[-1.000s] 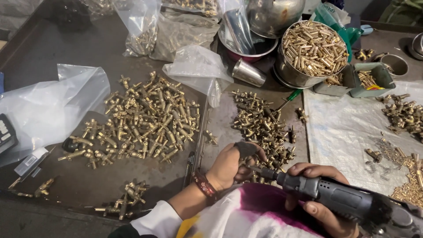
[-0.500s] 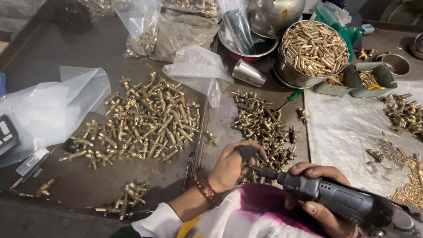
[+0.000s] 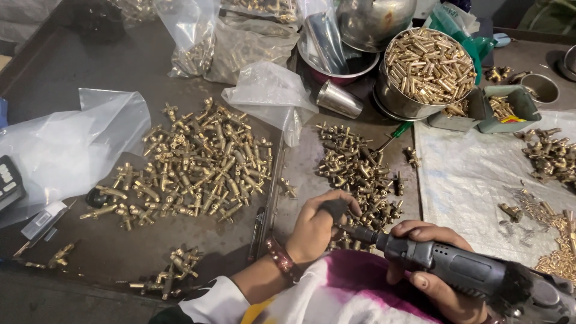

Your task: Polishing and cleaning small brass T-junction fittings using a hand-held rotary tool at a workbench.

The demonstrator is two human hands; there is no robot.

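My right hand [image 3: 427,264] grips a dark grey handheld rotary tool [image 3: 462,271] that points left across my lap. Its tip meets a small brass part pinched in my left hand [image 3: 321,225], whose thumb wears a black cover; the part itself is mostly hidden by the fingers. A beaded bracelet sits on my left wrist. Just beyond my hands lies a pile of small brass fittings [image 3: 360,171]. To the left spreads a larger heap of T-shaped brass fittings [image 3: 201,162].
A steel bowl of brass tubes [image 3: 427,69] stands at the back right, beside green trays [image 3: 504,108]. Clear plastic bags [image 3: 66,147] lie left and at the back. A white sheet [image 3: 474,180] with more brass parts covers the right side. A steel cup [image 3: 339,99] lies tipped over.
My hands and the tool stay almost still; the left hand shifts only slightly around the part.
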